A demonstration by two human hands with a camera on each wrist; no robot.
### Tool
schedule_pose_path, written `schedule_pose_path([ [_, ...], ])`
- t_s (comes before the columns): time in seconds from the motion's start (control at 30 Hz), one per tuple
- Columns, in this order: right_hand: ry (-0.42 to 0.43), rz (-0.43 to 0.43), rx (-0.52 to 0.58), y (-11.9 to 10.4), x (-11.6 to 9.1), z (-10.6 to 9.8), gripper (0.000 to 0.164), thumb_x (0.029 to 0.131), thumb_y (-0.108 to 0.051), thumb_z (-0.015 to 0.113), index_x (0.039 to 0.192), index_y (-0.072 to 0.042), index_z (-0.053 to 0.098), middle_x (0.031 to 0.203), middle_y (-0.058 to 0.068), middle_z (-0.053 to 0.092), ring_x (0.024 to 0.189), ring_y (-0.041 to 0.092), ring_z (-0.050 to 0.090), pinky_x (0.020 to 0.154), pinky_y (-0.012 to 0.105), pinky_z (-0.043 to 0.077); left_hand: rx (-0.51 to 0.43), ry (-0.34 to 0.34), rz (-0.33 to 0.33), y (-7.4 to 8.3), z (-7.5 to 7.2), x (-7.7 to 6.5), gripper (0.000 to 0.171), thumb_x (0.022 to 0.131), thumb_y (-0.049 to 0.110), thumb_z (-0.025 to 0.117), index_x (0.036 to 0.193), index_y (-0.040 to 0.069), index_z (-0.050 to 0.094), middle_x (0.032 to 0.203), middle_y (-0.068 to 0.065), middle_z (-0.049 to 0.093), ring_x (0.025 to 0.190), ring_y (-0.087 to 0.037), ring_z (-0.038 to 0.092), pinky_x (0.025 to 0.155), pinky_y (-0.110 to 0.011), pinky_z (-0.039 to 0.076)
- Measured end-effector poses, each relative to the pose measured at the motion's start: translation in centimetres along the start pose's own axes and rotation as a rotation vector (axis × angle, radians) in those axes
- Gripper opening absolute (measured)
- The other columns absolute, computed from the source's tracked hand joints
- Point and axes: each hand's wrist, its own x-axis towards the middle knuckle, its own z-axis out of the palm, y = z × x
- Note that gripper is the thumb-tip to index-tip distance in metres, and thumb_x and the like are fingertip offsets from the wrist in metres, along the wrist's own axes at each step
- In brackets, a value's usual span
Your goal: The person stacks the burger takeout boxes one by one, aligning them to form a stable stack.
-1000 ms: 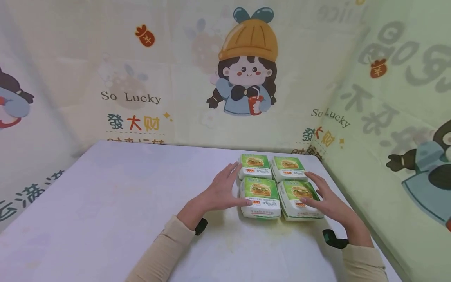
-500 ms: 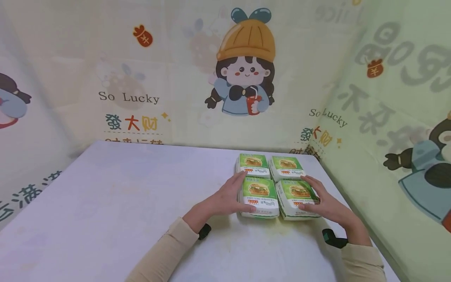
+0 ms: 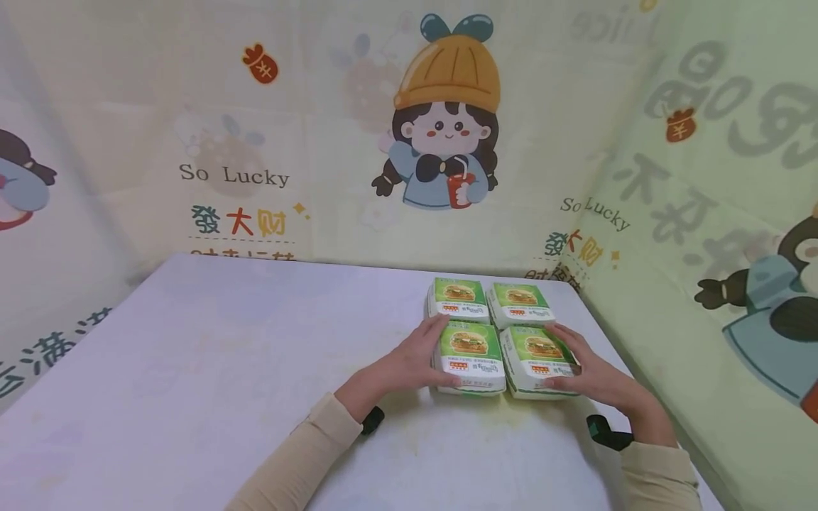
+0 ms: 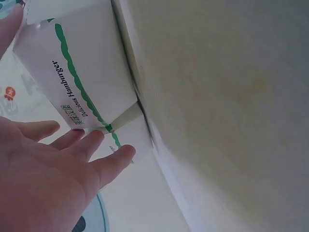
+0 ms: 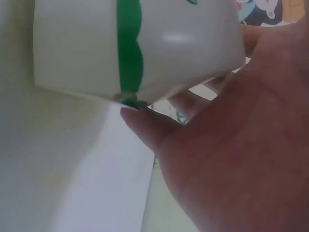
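Four-sided hamburger boxes, green and white with a burger picture on top, form two rows at the table's right side. My left hand (image 3: 405, 362) lies along the left side of the front left box (image 3: 473, 355), thumb by its near edge. In the left wrist view, extended fingers (image 4: 113, 164) reach along the white box side (image 4: 91, 63). At the front right box (image 3: 540, 348), my right hand (image 3: 597, 372) spans its right side, thumb at the near edge. The right wrist view shows fingers beside that box (image 5: 183, 43); some fingertips are hidden.
Behind stand a back left box (image 3: 460, 294) and a back right box (image 3: 520, 301), close to the table's far edge. The white table (image 3: 243, 355) stretches left. A printed cloth wall (image 3: 332, 142) rises behind, another wall (image 3: 690, 284) at the right.
My left hand has come nearer, from beside both left boxes to the front left one. My right hand has shifted slightly nearer too, its thumb moving to the near edge.
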Motion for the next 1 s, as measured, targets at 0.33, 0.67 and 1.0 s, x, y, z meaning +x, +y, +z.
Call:
schedule_pose_path([
  [0.33,-0.027,0.016,0.015,0.0,0.0,-0.1,0.094,0.086,-0.031,0.073,0.159,-0.015,0.016,0.162,0.023,0.002,0.134,0.044,0.025,0.094,0.043,0.04,0.037,0.013,0.014,-0.1,-0.7,-0.1,0.111,0.075,0.051,0.082,0.159,0.016,0.018,0.163,-0.003,0.02,0.145,-0.02,0.031,0.119,-0.042,0.035],
  [0.67,-0.018,0.006,-0.031,0.1,0.0,-0.1,0.095,0.086,-0.034,0.074,0.158,-0.011,0.017,0.162,0.023,0.005,0.132,0.042,0.029,0.094,0.043,0.04,0.084,0.013,0.017,0.4,-2.3,-0.8,0.109,0.072,0.053,0.084,0.157,0.015,0.025,0.157,-0.006,0.032,0.138,-0.021,0.04,0.115,-0.041,0.039],
  [1.0,-0.026,0.016,-0.045,0.0,-0.1,-0.4,0.094,0.086,-0.034,0.074,0.158,-0.013,0.018,0.161,0.023,0.007,0.132,0.042,0.029,0.094,0.045,0.04,0.024,0.044,0.01,0.4,-4.4,-2.0,0.11,0.071,0.048,0.086,0.157,0.014,0.026,0.158,-0.003,0.032,0.139,-0.021,0.04,0.114,-0.043,0.04],
])
